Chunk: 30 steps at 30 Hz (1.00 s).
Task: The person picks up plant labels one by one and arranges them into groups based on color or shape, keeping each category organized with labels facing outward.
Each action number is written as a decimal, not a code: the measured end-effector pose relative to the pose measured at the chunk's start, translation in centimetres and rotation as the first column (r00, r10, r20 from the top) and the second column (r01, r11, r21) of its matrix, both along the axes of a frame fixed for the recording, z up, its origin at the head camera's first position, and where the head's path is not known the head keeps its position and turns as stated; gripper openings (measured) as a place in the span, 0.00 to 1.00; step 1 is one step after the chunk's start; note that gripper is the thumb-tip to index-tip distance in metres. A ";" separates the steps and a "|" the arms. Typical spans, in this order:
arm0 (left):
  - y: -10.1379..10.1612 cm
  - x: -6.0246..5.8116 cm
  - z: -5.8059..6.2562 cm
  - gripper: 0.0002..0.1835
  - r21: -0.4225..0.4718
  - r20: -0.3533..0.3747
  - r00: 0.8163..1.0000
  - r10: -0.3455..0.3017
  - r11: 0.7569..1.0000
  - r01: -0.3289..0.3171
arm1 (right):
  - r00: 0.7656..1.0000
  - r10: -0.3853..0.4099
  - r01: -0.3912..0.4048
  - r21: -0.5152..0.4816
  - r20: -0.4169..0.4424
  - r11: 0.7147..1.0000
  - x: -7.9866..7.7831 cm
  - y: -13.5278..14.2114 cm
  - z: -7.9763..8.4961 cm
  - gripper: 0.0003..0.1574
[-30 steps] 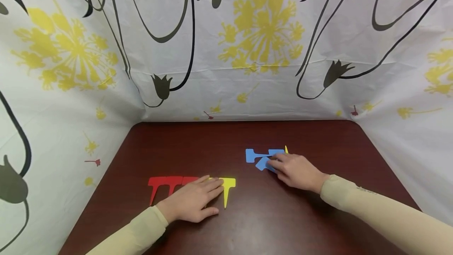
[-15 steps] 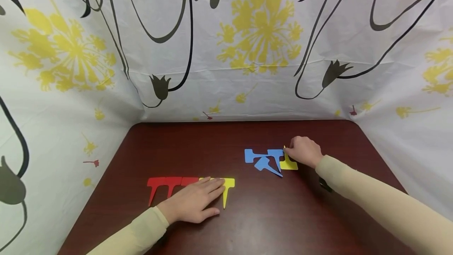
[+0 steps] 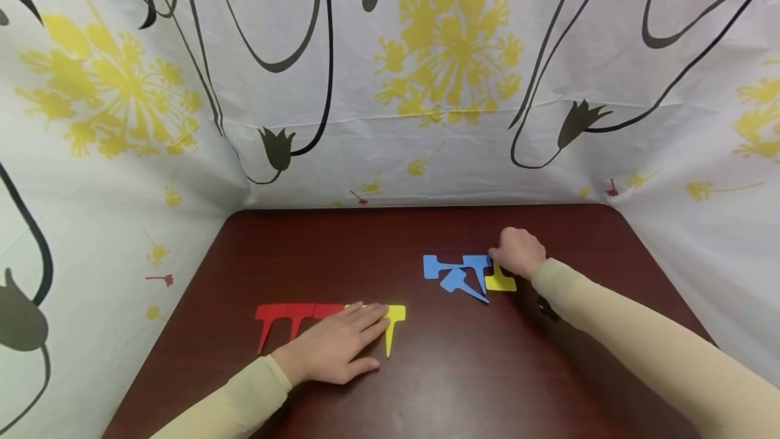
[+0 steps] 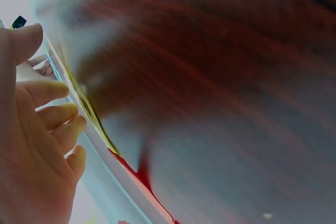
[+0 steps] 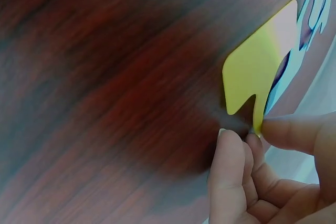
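Observation:
My left hand (image 3: 334, 347) lies with straight fingers over a row of flat T-shaped plant labels. A red label (image 3: 268, 314) and others like it extend to its left, and a yellow label (image 3: 395, 317) shows past its fingertips. Part of the row is hidden under the palm. At the back right, my right hand (image 3: 521, 251) pinches the thin stem of another yellow label (image 5: 257, 61) between thumb and fingers. That label's wide head (image 3: 501, 283) points toward me. Just left of it lie blue labels (image 3: 464, 283), partly overlapping.
The dark red-brown table (image 3: 414, 385) has rounded far corners. A white cloth (image 3: 365, 87) with yellow and grey flower prints hangs round its back and sides.
My right hand has left the blue labels, moved right and back, and taken hold of the yellow label's stem. My left hand stays in place.

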<state>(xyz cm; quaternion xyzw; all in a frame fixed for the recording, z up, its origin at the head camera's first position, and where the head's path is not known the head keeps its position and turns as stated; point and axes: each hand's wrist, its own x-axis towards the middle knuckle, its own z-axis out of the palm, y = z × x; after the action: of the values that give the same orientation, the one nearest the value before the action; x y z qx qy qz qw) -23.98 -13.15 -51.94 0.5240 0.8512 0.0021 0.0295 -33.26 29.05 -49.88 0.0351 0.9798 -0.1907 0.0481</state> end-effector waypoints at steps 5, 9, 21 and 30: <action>-0.3 0.2 0.3 0.39 0.009 0.061 0.997 0.048 0.999 -0.048 | 1.000 0.004 -0.004 -0.006 -0.005 1.000 0.2 0.0 0.2 0.24; -0.9 0.4 0.4 0.39 0.025 0.084 0.994 0.074 0.997 -0.077 | 0.998 0.046 -0.044 0.038 -0.051 0.998 0.5 -0.1 0.1 0.25; -1.8 0.8 0.5 0.38 0.044 0.074 0.993 0.087 0.995 -0.091 | 0.976 0.171 -0.156 0.113 -0.138 0.981 1.5 -0.6 1.8 0.27; -1.5 0.8 0.6 0.38 0.053 0.074 0.995 0.065 0.996 -0.069 | 0.968 0.217 -0.206 0.096 -0.123 0.974 2.4 -0.8 3.6 0.15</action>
<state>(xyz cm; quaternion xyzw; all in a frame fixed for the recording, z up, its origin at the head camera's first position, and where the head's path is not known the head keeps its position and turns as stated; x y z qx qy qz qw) -23.17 -14.68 -51.39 0.4955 0.8662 0.0457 0.0453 -30.86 28.29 -46.27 -0.0806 0.9860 -0.1458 0.0016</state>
